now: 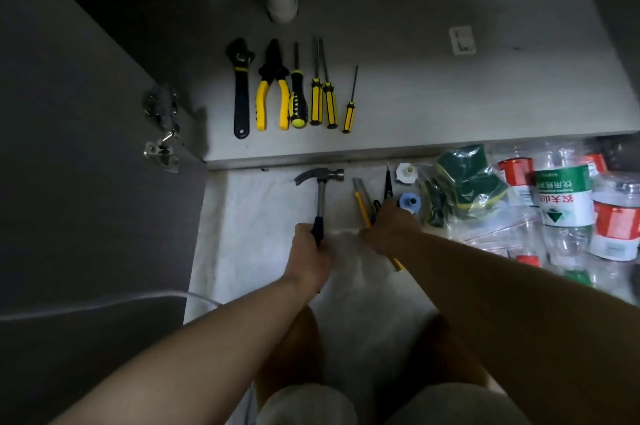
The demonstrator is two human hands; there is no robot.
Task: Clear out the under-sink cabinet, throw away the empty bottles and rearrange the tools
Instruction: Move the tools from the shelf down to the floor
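Pale floor (249, 209) lies under the hammer (322, 189), its handle gripped by left hand (310, 258).

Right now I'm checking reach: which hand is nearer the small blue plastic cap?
Right. The right hand lies just left of the blue cap; the left hand is farther left, gripping the steel claw hammer.

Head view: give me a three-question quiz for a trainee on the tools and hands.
1. True or false: the hammer lies in the tool row on the cabinet floor.
2. How many screwdrivers lie in that row, right of the pliers?
3. Which hand grips the hammer's handle? A) left B) right

Key: 1. False, it is outside the cabinet. 2. Four. 3. A, the left hand.
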